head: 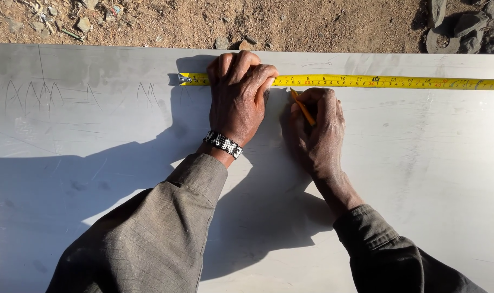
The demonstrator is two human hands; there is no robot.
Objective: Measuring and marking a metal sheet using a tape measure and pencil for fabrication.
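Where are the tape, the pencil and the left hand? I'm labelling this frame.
tape [388, 82]: head view, on the yellow blade right of the hands.
pencil [303, 107]: head view, on its orange shaft.
left hand [237, 97]: head view, on the back of the hand.

Outdoor metalwork yard: sheet metal [420, 179], dirt ground [312, 24]

grey metal sheet [420, 190], yellow tape measure [388, 82] flat across it
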